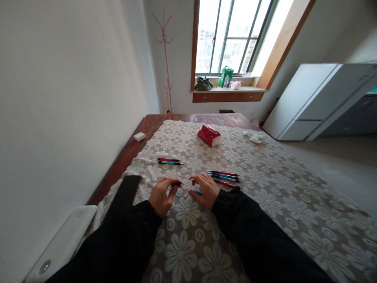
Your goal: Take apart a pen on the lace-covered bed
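Nearest the viewer, two black sleeves (235, 232) reach forward over a lace cloth (265, 220) patterned with flowers. The left hand (162, 194) and right hand (206, 190) meet above the cloth, each curled, fingertips pinching opposite ends of a thin pen part (184, 182) held between them. A blue piece (196, 192) lies on the cloth, touching the right hand's underside. At the lower left sits a white box (59, 243), with a black strip (125, 192) just beyond it. Just right of the right hand lies a group of pens (224, 177), red and blue among them, side by side. Left and slightly farther, two pens (170, 161) lie parallel, well apart from the group. Farther on rests a red pack (209, 135), with white scraps (252, 137) to its right and a white block (139, 136) on the bare table (153, 120) edge. Beyond stand a pink rack (165, 59), a window (232, 35) with a green bag (226, 76) on its sill, and a white cabinet (312, 102).
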The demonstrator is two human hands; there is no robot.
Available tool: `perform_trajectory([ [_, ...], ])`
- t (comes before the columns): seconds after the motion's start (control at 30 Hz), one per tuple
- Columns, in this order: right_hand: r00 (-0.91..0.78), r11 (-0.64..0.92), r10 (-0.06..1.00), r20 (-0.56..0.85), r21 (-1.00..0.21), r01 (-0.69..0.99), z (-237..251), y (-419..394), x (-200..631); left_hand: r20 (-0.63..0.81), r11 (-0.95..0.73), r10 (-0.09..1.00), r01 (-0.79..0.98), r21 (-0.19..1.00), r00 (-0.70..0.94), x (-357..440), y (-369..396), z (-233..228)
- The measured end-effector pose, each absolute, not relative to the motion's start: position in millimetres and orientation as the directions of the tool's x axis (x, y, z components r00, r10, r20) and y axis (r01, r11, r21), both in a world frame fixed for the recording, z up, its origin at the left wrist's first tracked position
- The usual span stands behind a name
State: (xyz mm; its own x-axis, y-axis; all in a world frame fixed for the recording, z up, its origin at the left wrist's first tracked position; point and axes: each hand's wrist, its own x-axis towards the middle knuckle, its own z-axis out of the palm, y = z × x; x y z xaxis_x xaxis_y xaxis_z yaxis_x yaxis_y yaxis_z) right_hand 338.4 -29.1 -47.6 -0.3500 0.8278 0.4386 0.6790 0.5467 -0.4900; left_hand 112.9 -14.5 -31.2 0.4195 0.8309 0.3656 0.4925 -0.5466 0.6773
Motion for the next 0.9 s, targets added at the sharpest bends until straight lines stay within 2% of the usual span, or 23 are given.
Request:
perform_trajectory([
  [0.1, -0.475, 0.609, 0.790, 0.387, -0.408, 0.681, -48.9, -28.1, 336.8, 0.369, -0.554, 0.827, 0.503, 0.663, 0.425, 113.6, -15.6, -31.2],
  [0.2, -0.547, 0.671, 0.739, 0.393, -0.358, 0.649, -49.5, -27.5, 334.9, 0.343, -0.560, 0.821, 0.524, 0.642, 0.457, 114.4, -16.7, -30.8],
  [0.33, -0.551, 0.688, 0.720, 0.423, -0.330, 0.646, -49.9, -26.6, 334.0, 0.295, -0.570, 0.811, 0.565, 0.596, 0.506, 114.1, -17.4, -30.2],
  [0.47, -0.345, 0.560, 0.809, 0.476, -0.446, 0.698, -50.1, -25.1, 338.2, 0.296, -0.569, 0.811, 0.565, 0.597, 0.504, 112.3, -16.2, -30.4],
  [0.57, -0.237, 0.512, 0.838, 0.491, -0.559, 0.652, -49.5, -24.4, 341.0, 0.292, -0.547, 0.828, 0.571, 0.612, 0.479, 111.4, -14.8, -31.2],
  [0.7, -0.215, 0.530, 0.826, 0.521, -0.587, 0.612, -48.2, -25.0, 340.6, 0.265, -0.532, 0.832, 0.569, 0.627, 0.487, 111.6, -14.8, -31.6],
  [0.9, -0.234, 0.552, 0.815, 0.531, -0.586, 0.593, -47.7, -26.4, 339.8, 0.278, -0.567, 0.811, 0.574, 0.590, 0.515, 111.3, -16.5, -31.5],
])
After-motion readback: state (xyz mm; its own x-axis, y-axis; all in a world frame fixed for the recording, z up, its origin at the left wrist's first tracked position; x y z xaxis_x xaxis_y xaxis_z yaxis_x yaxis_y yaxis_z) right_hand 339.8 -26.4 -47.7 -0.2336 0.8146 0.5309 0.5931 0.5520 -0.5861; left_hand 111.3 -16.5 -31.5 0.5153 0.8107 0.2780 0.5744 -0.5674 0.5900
